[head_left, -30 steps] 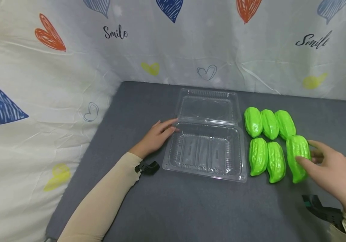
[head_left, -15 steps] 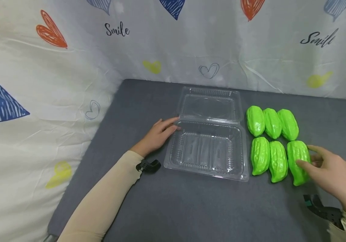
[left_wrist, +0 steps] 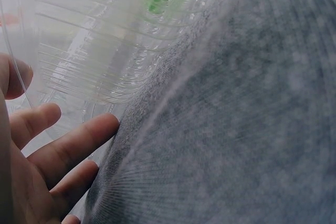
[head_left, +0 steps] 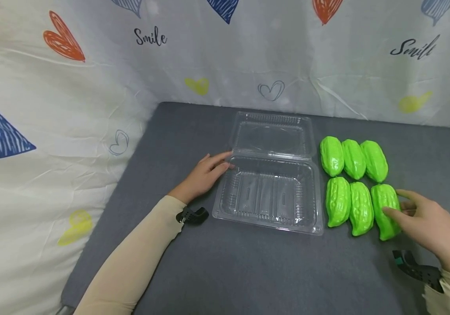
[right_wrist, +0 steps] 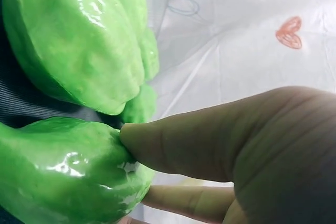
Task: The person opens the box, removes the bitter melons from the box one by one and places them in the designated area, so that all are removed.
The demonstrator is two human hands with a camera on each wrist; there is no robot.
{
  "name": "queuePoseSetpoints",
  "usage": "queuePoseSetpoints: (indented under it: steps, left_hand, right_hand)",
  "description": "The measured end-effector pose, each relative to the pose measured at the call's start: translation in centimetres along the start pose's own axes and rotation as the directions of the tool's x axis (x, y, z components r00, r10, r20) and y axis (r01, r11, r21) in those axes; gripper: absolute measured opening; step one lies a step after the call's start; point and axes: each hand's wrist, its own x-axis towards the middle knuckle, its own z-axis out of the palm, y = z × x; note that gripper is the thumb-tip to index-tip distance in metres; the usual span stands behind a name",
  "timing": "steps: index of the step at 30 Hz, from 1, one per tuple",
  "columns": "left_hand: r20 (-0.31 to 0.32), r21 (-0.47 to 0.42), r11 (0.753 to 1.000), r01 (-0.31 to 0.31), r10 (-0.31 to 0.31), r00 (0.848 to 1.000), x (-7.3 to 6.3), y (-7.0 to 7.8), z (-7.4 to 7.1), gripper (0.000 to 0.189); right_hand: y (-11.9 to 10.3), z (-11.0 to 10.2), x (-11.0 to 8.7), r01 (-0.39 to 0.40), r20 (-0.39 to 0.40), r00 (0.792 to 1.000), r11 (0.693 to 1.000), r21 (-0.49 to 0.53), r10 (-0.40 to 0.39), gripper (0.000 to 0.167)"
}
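Note:
My right hand (head_left: 430, 223) holds a glossy, ridged green bitter melon (head_left: 383, 205) at its right side, thumb on top and fingers at the far end. In the right wrist view my thumb (right_wrist: 173, 140) presses on that melon (right_wrist: 58, 171), which lies on the cloth. It is the rightmost of the near row, beside two similar melons (head_left: 360, 209). My left hand (head_left: 199, 179) rests at the left edge of a clear plastic clamshell box (head_left: 264, 225), whose lid (head_left: 272, 135) lies back, unfolded. In the left wrist view the fingers of my left hand (left_wrist: 52, 166) are spread against the box's side.
Behind the near row lies a second row of three bitter melons (head_left: 354, 159), right of the box lid. Dark grey cloth (head_left: 272, 271) covers the table. A white curtain (head_left: 225, 65) printed with hearts hangs at the back and left.
The melon in my right hand has come down toward me and settled in line with the near row, shifting slightly left. My left hand stays at the box. The head view has shifted slightly.

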Motion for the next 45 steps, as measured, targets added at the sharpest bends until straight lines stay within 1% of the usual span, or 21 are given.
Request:
queuePoseSetpoints:
  steps: [13, 21, 26, 31, 36, 40, 45]
  left_hand:
    - [-0.004, -0.008, 1.000, 0.005, -0.005, 1.000, -0.1, 0.2, -0.1, 0.049]
    - [-0.002, -0.015, 1.000, -0.001, 0.001, 1.000, -0.1, 0.2, -0.2, 0.048]
    - [-0.001, -0.014, 1.000, -0.004, 0.004, 1.000, 0.0, 0.1, -0.1, 0.048]
    - [0.003, -0.012, 1.000, 0.003, -0.003, 1.000, 0.0, -0.1, 0.0, 0.048]
    - [0.004, -0.011, 1.000, 0.009, -0.009, 1.000, 0.1, 0.0, 0.0, 0.048]
    - [0.003, -0.006, 1.000, 0.009, -0.009, 1.000, 0.0, 0.1, 0.0, 0.048]
    - [0.004, -0.008, 1.000, 0.010, -0.010, 1.000, -0.1, 0.2, -0.1, 0.049]
  right_hand:
    - [0.1, 0.3, 0.3, 0.004, -0.003, 1.000, 1.000, 0.023, -0.004, 0.082]
    - [-0.1, 0.0, 0.2, 0.013, 0.002, 1.000, 0.999, 0.040, -0.013, 0.087]
    - [-0.4, -0.3, 0.0, -0.003, 0.001, 1.000, 0.999, 0.038, 0.003, 0.092]
    - [-0.8, -1.0, -0.3, -0.010, -0.022, 1.000, 0.999, 0.039, 0.011, 0.091]
    - [-1.5, -1.6, -0.3, -0.003, -0.050, 0.999, 0.999, 0.046, 0.005, 0.091]
    - [-2.6, -2.0, -0.2, -0.003, -0.070, 0.998, 0.999, 0.041, 0.005, 0.092]
    - [-4.4, -2.8, -0.2, 0.023, -0.054, 0.998, 0.999, 0.045, -0.021, 0.093]
